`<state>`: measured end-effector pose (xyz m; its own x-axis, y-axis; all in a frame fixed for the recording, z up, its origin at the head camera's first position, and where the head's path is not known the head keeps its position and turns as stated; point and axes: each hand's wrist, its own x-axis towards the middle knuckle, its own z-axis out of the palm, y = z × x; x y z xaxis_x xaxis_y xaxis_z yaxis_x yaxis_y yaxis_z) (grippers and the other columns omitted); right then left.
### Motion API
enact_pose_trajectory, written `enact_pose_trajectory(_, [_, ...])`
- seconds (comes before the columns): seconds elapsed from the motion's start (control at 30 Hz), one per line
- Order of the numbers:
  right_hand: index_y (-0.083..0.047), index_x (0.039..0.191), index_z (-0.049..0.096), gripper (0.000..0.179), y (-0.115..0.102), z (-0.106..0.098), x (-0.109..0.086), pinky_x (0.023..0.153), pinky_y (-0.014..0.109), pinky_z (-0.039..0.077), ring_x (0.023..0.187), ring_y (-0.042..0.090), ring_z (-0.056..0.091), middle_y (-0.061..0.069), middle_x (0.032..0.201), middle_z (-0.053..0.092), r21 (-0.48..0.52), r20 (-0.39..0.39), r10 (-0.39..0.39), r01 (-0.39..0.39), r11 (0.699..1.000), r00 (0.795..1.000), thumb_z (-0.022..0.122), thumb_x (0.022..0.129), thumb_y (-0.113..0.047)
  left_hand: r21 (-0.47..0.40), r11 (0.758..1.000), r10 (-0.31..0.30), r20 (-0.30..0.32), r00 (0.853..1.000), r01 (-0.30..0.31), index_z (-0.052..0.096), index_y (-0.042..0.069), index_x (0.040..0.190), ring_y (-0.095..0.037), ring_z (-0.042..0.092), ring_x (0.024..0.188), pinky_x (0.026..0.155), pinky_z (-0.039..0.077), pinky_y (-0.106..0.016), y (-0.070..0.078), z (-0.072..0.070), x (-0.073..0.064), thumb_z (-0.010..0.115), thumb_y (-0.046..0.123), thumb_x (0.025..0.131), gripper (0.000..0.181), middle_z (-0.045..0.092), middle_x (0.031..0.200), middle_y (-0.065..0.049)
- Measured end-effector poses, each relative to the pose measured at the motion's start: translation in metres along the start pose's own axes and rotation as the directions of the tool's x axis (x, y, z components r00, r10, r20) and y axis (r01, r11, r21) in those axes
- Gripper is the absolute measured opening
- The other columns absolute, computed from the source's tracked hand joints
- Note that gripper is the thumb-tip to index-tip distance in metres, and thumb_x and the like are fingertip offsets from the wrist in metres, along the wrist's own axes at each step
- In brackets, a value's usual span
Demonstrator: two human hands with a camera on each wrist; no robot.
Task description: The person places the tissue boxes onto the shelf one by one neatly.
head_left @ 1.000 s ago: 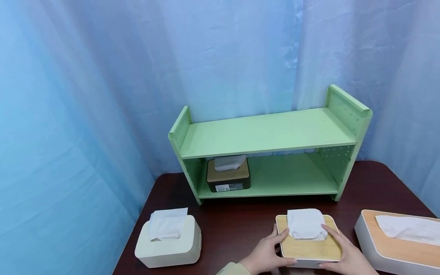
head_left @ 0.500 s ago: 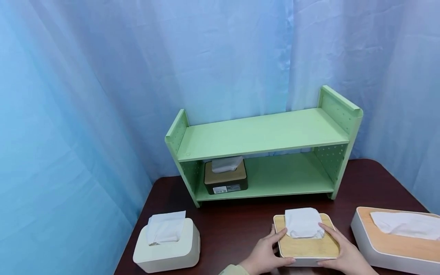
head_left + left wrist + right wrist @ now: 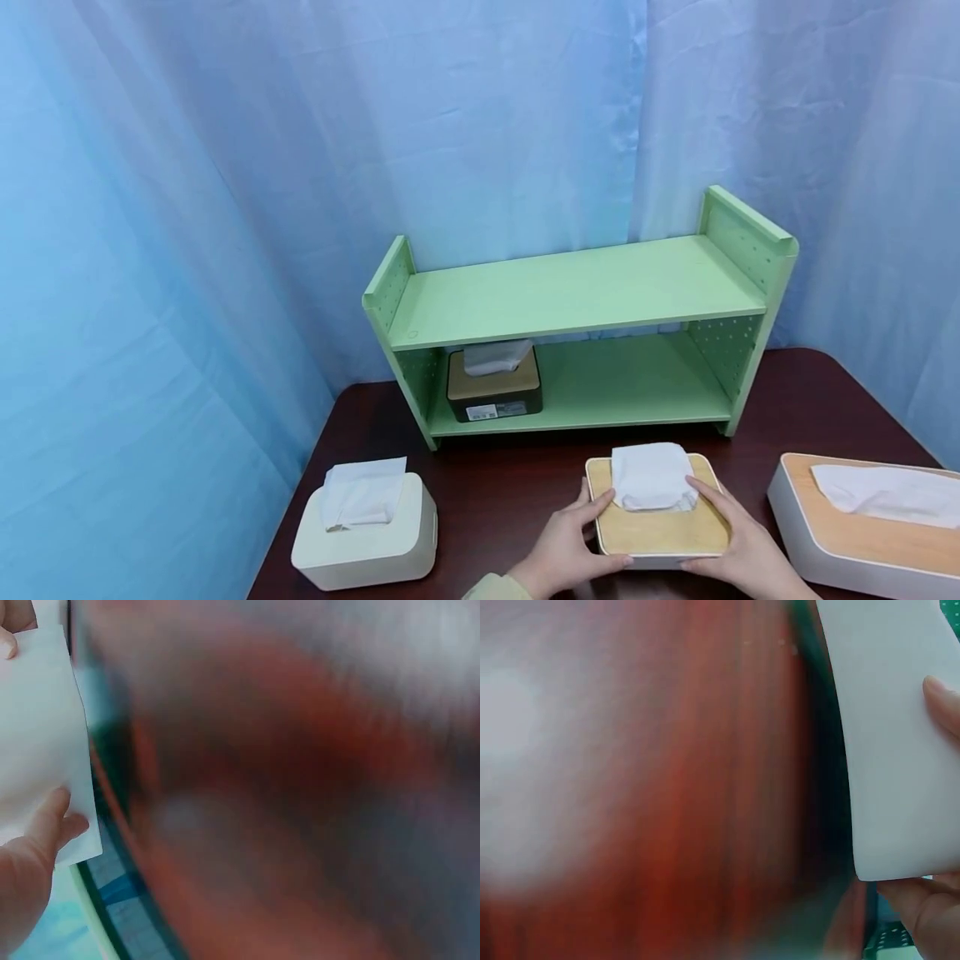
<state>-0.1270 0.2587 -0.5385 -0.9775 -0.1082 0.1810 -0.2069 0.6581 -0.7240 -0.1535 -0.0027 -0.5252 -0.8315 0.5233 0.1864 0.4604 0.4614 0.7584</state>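
Tissue box [image 3: 658, 517]: a white box with a wooden lid, held on the brown table [image 3: 510, 492] in front of the green shelf [image 3: 577, 292].
Left hand [image 3: 566, 546]: curled round the box's left side.
Right hand [image 3: 738, 546]: curled round its right side.
Wrist views: blurred; the box seems to be lifted slightly.

Both hands, left [image 3: 566, 546] and right [image 3: 738, 546], curl inward, gripping.

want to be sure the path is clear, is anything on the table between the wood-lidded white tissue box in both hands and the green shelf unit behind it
Nothing visible. The left hand and right hand grip the wood-lidded white tissue box, and only bare dark table lies between it and the green shelf unit.
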Motion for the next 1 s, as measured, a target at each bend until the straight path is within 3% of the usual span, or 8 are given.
enact_pose_trajectory(0.1, [-0.018, 0.145, 0.038, 0.107, -0.009, 0.002, 0.005, 0.086, -0.004, 0.010, 0.121, -0.025, 0.004, 0.036, 0.148, 0.021, 0.048, -0.061, -0.053, 0.056, 0.997, 0.997, 0.092, 0.052, -0.028, 0.107, 0.994, 0.032, -0.029, 0.999, -0.029, 0.047, 0.013, 0.140, -0.027, 0.044, 0.130, 0.099, 0.042, -0.022, 0.002, -0.010, 0.002, 0.080, 0.037, 0.075, 0.077, 0.032, 0.145, -0.030])
enact_pose_trajectory(0.2, [-0.017, 0.144, 0.040, 0.108, -0.019, 0.002, 0.012, 0.085, -0.002, 0.013, 0.120, -0.025, 0.007, 0.035, 0.149, 0.020, 0.060, -0.106, -0.078, 0.085, 0.995, 0.991, 0.093, 0.050, -0.024, 0.139, 0.989, 0.047, -0.044, 0.998, -0.041, 0.046, 0.014, 0.141, -0.027, 0.044, 0.130, 0.101, 0.041, -0.025, 0.004, -0.020, 0.005, 0.080, 0.037, 0.075, 0.077, 0.030, 0.147, -0.026])
enact_pose_trajectory(0.43, [-0.011, 0.141, 0.044, 0.108, -0.030, 0.003, 0.039, 0.086, -0.001, 0.015, 0.123, -0.021, 0.013, 0.033, 0.149, 0.022, 0.079, -0.219, -0.199, 0.220, 0.972, 0.955, 0.093, 0.046, -0.010, -0.006, 0.999, 0.048, -0.078, 0.996, -0.049, 0.044, 0.012, 0.142, -0.024, 0.037, 0.135, 0.101, 0.041, -0.023, 0.001, -0.038, 0.019, 0.082, 0.023, 0.074, 0.079, 0.020, 0.154, -0.017])
enact_pose_trajectory(0.53, [-0.011, 0.141, 0.043, 0.106, -0.028, 0.006, 0.049, 0.086, 0.000, 0.016, 0.124, -0.020, 0.013, 0.031, 0.151, 0.018, 0.094, -0.220, -0.208, 0.233, 0.968, 0.953, 0.092, 0.047, -0.008, -0.064, 0.997, 0.041, -0.085, 0.995, -0.047, 0.043, 0.011, 0.142, -0.023, 0.037, 0.136, 0.097, 0.042, -0.020, -0.004, -0.042, 0.026, 0.082, 0.017, 0.074, 0.079, 0.017, 0.156, -0.014])
enact_pose_trajectory(0.67, [-0.010, 0.141, 0.044, 0.105, -0.024, 0.008, 0.062, 0.086, 0.000, 0.017, 0.127, -0.018, 0.012, 0.031, 0.151, 0.019, 0.076, -0.215, -0.211, 0.232, 0.970, 0.953, 0.091, 0.048, -0.005, -0.164, 0.986, -0.015, -0.066, 0.998, 0.004, 0.041, 0.013, 0.143, -0.020, 0.034, 0.137, 0.096, 0.041, -0.016, -0.011, -0.043, 0.036, 0.082, 0.013, 0.074, 0.080, 0.015, 0.157, -0.011])
enact_pose_trajectory(0.8, [-0.011, 0.141, 0.043, 0.104, -0.021, 0.008, 0.071, 0.085, 0.005, 0.021, 0.138, 0.014, 0.022, 0.030, 0.152, 0.018, 0.069, -0.194, -0.181, 0.197, 0.978, 0.964, 0.091, 0.050, -0.008, -0.206, 0.977, -0.064, -0.056, 0.996, 0.051, 0.040, 0.015, 0.144, -0.019, 0.031, 0.139, 0.098, 0.039, -0.015, -0.017, -0.042, 0.045, 0.081, 0.011, 0.074, 0.081, 0.014, 0.158, -0.009])
enact_pose_trajectory(0.9, [-0.012, 0.142, 0.042, 0.103, -0.021, 0.007, 0.075, 0.085, 0.010, 0.024, 0.134, 0.043, 0.027, 0.031, 0.152, 0.015, 0.080, -0.160, -0.147, 0.161, 0.984, 0.976, 0.092, 0.053, -0.013, -0.184, 0.981, -0.077, -0.059, 0.995, 0.065, 0.041, 0.015, 0.144, -0.020, 0.030, 0.139, 0.099, 0.039, -0.017, -0.020, -0.041, 0.050, 0.082, 0.012, 0.074, 0.081, 0.016, 0.157, -0.010])
enact_pose_trajectory(1.0, [-0.012, 0.143, 0.041, 0.103, -0.017, 0.006, 0.078, 0.087, 0.021, 0.029, 0.130, 0.051, 0.027, 0.032, 0.152, 0.014, 0.076, -0.142, -0.118, 0.129, 0.989, 0.983, 0.092, 0.053, -0.016, -0.135, 0.988, -0.082, -0.055, 0.995, 0.074, 0.042, 0.016, 0.144, -0.021, 0.029, 0.140, 0.102, 0.038, -0.021, -0.021, -0.040, 0.053, 0.081, 0.015, 0.074, 0.080, 0.017, 0.157, -0.010])
